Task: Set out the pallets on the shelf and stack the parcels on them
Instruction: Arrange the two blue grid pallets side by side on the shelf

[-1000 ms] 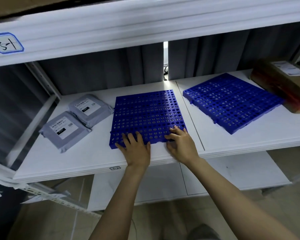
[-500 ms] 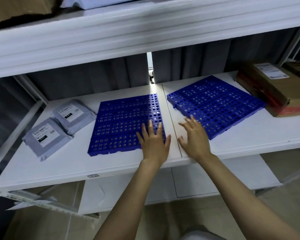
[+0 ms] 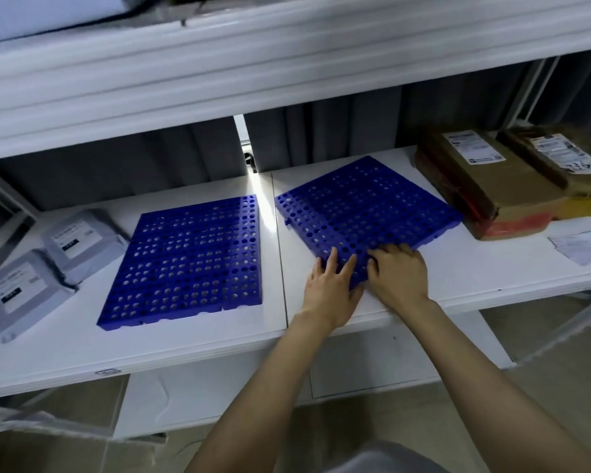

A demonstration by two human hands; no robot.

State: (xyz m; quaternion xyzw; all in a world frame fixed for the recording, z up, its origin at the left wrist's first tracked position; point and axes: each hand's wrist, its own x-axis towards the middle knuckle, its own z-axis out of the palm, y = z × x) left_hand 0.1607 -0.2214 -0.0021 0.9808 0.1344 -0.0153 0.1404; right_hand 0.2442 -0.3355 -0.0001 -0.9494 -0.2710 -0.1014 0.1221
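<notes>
Two blue perforated pallets lie on the white shelf [image 3: 198, 339]. The left pallet [image 3: 188, 257] sits square. The right pallet [image 3: 365, 209] is turned at an angle, one corner toward me. My left hand [image 3: 331, 288] and my right hand [image 3: 400, 271] both rest on that near corner, fingers spread flat on the pallet's edge. Two grey mailer parcels [image 3: 24, 295] [image 3: 79, 244] lie at the shelf's left end. Two brown cardboard parcels [image 3: 485, 186] [image 3: 560, 162] lie at the right end.
An upper shelf [image 3: 253, 63] overhangs closely above. A lower shelf [image 3: 372, 367] shows below the front edge. A loose paper slip [image 3: 580, 247] lies at the right front. Grey curtains hang behind, with a bright gap in the middle.
Both hands left the left pallet and moved right onto the near corner of the angled right pallet. The view shifted right with them.
</notes>
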